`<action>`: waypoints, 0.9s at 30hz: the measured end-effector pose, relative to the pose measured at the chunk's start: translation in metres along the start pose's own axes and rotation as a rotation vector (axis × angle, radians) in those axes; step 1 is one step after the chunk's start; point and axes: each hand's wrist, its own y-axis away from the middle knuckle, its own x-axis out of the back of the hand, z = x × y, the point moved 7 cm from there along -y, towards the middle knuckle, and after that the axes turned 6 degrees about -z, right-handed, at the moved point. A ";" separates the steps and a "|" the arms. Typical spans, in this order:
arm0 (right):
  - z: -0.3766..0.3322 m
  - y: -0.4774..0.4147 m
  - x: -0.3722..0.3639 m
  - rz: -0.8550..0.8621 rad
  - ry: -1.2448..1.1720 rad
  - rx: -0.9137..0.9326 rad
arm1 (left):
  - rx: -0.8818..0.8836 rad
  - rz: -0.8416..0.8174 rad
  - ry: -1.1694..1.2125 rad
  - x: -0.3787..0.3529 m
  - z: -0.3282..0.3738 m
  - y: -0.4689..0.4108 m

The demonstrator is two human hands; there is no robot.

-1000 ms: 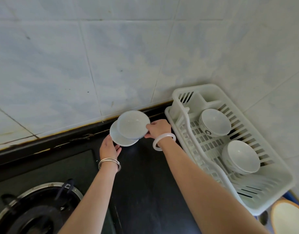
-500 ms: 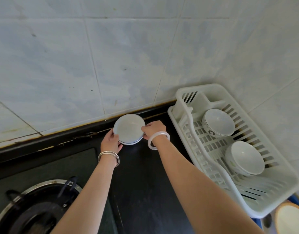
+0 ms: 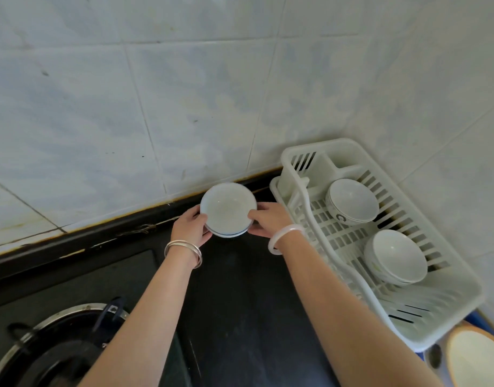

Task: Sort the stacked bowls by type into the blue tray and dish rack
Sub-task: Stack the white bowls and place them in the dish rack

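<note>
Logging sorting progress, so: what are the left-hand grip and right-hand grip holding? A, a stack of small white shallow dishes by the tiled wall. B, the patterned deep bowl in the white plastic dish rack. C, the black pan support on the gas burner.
A: the left-hand grip and right-hand grip each clasp one side of the stack of small white shallow dishes, left of the white plastic dish rack.

One wide-angle camera, worn on the head, looks forward and steeply down onto the black stone countertop (image 3: pixel 240 303), facing the pale marbled tile wall (image 3: pixel 184 93). Range is close: the left forearm (image 3: pixel 145 317) and the right forearm (image 3: pixel 338 317) enter from the bottom edge. The white slatted plastic dish rack (image 3: pixel 441 325) occupies the right side, the round steel gas burner (image 3: pixel 72 311) the lower-left corner.
</note>
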 end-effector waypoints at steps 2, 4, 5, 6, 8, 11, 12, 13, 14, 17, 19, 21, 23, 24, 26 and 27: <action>-0.008 0.014 0.026 0.046 -0.086 0.023 | -0.045 -0.073 -0.059 -0.024 0.014 0.008; -0.016 0.030 0.056 0.104 -0.171 0.020 | -0.073 -0.152 -0.085 -0.055 0.026 0.018; -0.020 0.038 0.072 0.140 -0.191 0.020 | -0.075 -0.196 -0.090 -0.072 0.030 0.024; -0.023 0.045 0.089 0.178 -0.191 0.024 | -0.072 -0.241 -0.103 -0.090 0.033 0.030; -0.025 0.061 0.121 0.247 -0.177 0.030 | -0.062 -0.329 -0.152 -0.125 0.036 0.041; -0.015 0.080 0.158 0.302 -0.208 0.005 | -0.068 -0.427 -0.282 -0.171 0.033 0.053; -0.009 0.086 0.168 0.317 -0.235 -0.011 | -0.062 -0.458 -0.330 -0.184 0.031 0.056; -0.002 0.091 0.177 0.334 -0.261 -0.025 | -0.044 -0.487 -0.377 -0.196 0.027 0.059; 0.005 0.094 0.185 0.352 -0.286 -0.032 | -0.017 -0.510 -0.421 -0.206 0.022 0.061; 0.027 0.098 0.201 0.380 -0.342 -0.076 | 0.087 -0.565 -0.490 -0.229 0.005 0.060; 0.043 0.097 0.205 0.374 -0.378 -0.101 | 0.118 -0.583 -0.581 -0.240 -0.005 0.057; 0.057 0.094 0.205 0.373 -0.448 -0.110 | 0.101 -0.594 -0.694 -0.250 -0.011 0.052; 0.071 0.091 0.205 0.376 -0.516 -0.128 | 0.072 -0.618 -0.805 -0.260 -0.015 0.046; 0.077 0.089 0.205 0.377 -0.540 -0.142 | 0.060 -0.629 -0.863 -0.265 -0.017 0.044; 0.087 0.087 0.204 0.381 -0.579 -0.169 | 0.056 -0.649 -0.958 -0.273 -0.022 0.041; 0.092 0.085 0.204 0.382 -0.591 -0.180 | 0.060 -0.666 -0.997 -0.276 -0.025 0.039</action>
